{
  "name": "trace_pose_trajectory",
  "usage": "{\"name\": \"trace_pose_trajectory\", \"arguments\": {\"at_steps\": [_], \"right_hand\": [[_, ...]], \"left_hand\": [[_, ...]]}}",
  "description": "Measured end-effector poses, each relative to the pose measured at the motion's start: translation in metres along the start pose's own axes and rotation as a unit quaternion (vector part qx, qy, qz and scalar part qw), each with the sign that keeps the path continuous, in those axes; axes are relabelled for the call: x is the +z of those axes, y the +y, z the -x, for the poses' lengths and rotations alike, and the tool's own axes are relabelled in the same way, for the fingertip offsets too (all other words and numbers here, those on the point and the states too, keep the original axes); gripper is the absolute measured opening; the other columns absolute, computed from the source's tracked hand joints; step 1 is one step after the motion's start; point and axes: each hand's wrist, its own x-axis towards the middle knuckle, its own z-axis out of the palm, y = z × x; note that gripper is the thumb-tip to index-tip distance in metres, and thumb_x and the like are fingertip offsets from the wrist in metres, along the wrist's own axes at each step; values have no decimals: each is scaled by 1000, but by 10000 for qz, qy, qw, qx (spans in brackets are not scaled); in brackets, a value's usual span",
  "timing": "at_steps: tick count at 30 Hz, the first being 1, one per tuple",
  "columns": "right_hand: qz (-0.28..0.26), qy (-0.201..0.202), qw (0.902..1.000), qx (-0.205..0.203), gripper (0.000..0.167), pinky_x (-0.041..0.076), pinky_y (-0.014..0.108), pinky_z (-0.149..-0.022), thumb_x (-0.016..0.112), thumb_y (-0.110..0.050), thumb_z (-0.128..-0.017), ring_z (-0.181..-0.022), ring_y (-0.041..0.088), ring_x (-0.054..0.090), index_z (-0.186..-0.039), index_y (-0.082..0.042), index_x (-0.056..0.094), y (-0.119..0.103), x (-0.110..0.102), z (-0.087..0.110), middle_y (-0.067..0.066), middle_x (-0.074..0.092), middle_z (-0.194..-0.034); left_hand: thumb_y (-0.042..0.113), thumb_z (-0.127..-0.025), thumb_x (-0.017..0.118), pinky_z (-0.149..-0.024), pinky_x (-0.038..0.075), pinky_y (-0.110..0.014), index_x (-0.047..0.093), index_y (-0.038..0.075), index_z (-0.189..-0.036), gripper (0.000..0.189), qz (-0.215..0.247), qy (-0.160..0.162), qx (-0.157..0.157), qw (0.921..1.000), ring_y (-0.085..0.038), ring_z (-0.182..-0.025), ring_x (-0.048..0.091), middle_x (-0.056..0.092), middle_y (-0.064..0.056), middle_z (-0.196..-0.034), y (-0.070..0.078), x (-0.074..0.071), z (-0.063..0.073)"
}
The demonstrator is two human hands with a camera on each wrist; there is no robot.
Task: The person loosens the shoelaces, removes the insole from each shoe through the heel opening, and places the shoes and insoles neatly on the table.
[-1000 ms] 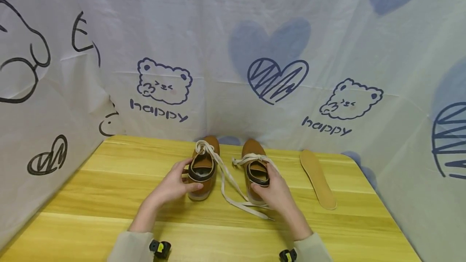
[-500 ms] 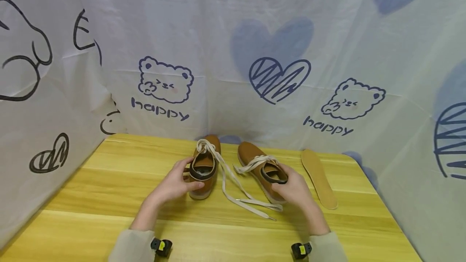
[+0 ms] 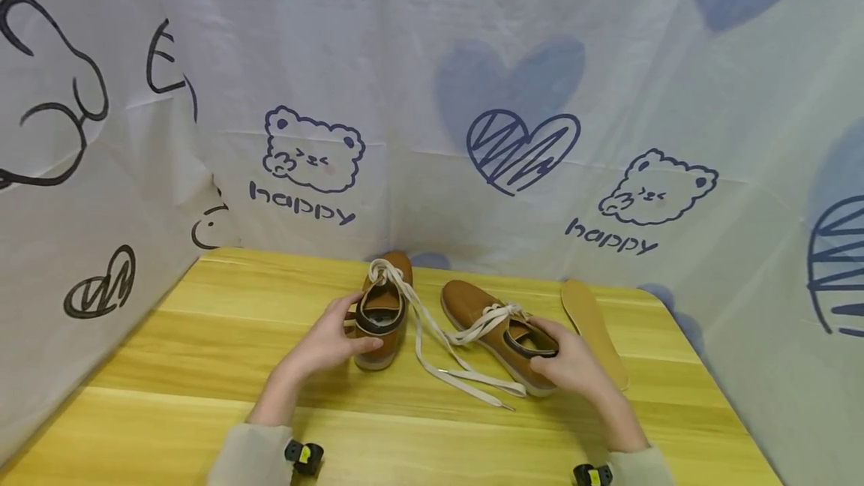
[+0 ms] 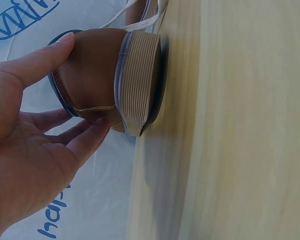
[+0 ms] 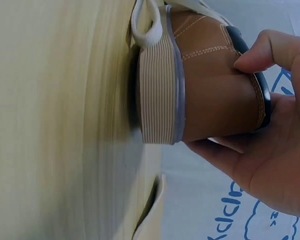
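Two brown lace-up shoes with ribbed pale soles are on the table, toes away from me. My left hand (image 3: pixel 334 340) holds the left shoe (image 3: pixel 379 351) by its heel, thumb at the back and fingers on its left side. The right shoe (image 3: pixel 466 304) lies at an angle, toe pointing to the far left. At its heel collar, my right hand (image 3: pixel 577 362) grips it, with the thumb (image 5: pixel 255 57) on one side and fingers partly hidden on the other. White laces (image 3: pixel 472 382) trail across the wood between the shoes. An insole (image 3: pixel 590 317) lies right of the right shoe.
The wood-grain table (image 3: pixel 432 441) reaches back to a white printed cloth (image 3: pixel 412 118) hanging behind and along both sides. Close to my right hand, the insole's edge (image 5: pixel 152 207) shows in the right wrist view.
My right hand has moved right with the right shoe, swinging its heel right so the shoe now lies slanted near the insole. My left hand and the left shoe look nearly unmoved.
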Motion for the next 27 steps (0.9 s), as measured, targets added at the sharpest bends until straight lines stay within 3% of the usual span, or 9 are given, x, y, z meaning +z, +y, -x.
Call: {"name": "trace_pose_trajectory", "arguments": {"at_steps": [3,9,14,21,27], "right_hand": [[-23,-108,9999,-17,72,50,45,-92,69,-2,-82,-128,39,55,-151,3,49,3,-3,4,26,52,-149],[-49,-349,9994,-73,74,51,45,-93,73,-3,-77,-127,37,57,-149,1,53,8,-10,12,22,58,-144],[10,-555,9984,-139,74,51,36,-88,73,-2,-75,-122,33,59,-147,-3,56,11,-15,19,19,61,-141],[84,-875,9947,-543,73,53,37,-97,74,-2,-75,-126,34,59,-146,-6,58,13,-22,29,15,62,-141],[-184,-1234,9892,-773,75,52,30,-100,74,-1,-76,-130,35,56,-148,-7,56,16,-27,35,13,60,-145]], "left_hand": [[16,-87,85,-114,43,-57,29,-3,-159,93,-21,2,-12,10000,-51,-140,43,29,-32,-159,0,0,0],[17,-87,86,-113,43,-57,30,-4,-159,93,-36,-10,10,10000,-51,-139,44,30,-32,-158,1,0,1],[18,-87,86,-114,42,-58,31,-4,-158,93,-63,-16,47,10000,-51,-139,44,31,-32,-158,1,-1,1],[18,-87,86,-113,43,-58,31,-4,-158,93,-15,-35,33,10000,-52,-139,43,31,-33,-157,1,-1,1],[18,-87,86,-112,44,-57,30,-3,-159,93,-46,-27,38,10000,-51,-139,44,31,-32,-158,0,-1,0]]}}
